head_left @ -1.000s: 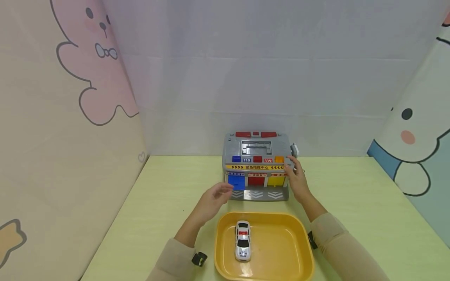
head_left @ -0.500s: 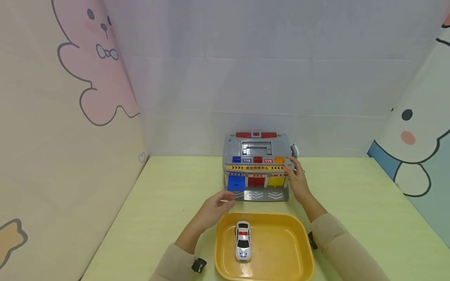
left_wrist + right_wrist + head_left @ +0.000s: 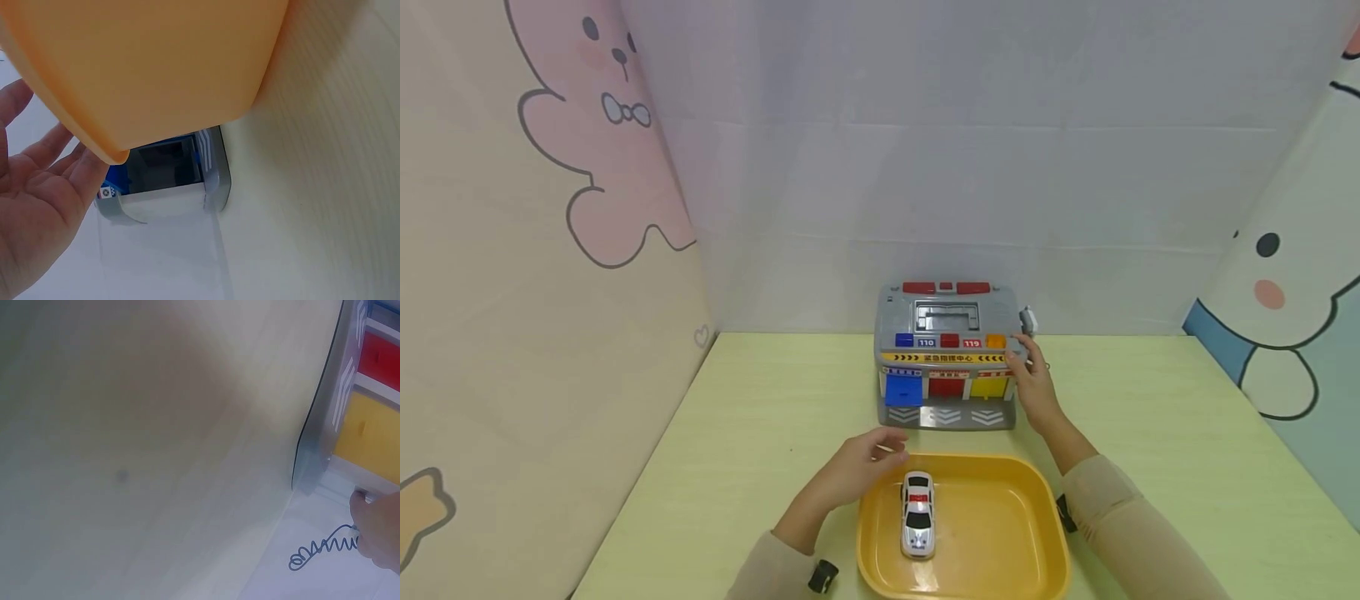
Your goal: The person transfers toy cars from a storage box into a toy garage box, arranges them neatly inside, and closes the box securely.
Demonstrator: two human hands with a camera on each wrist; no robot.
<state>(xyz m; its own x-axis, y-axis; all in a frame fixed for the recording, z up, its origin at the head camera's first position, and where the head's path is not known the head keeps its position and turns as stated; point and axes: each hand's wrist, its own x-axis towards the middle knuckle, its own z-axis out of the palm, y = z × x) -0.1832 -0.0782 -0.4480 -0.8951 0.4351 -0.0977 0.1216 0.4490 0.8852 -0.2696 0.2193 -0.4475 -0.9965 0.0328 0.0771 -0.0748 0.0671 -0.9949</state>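
The grey toy garage [image 3: 891,315] stands at the back of the table, with blue, red and yellow doors. Its blue door [image 3: 904,390] is swung up, and the left wrist view shows a dark bay [image 3: 165,165] behind it. The right hand [image 3: 1037,390] holds the garage's front right corner. The left hand [image 3: 857,468], fingers loosely bent and holding nothing, is over the far left corner of the yellow tray [image 3: 988,533]. In that tray lies a white toy police car [image 3: 918,521] with a red roof light bar, just right of the left hand.
A coiled cord [image 3: 322,547] hangs by the garage's right side, near a small grey-and-white part [image 3: 1028,321]. Light-coloured table surface [image 3: 760,417] extends to both sides. Printed cloth walls [image 3: 880,167] enclose the back and sides.
The left hand has drawn back from the blue door toward the tray's far left corner. The blue door stays raised. The right hand, the garage and the car have not moved.
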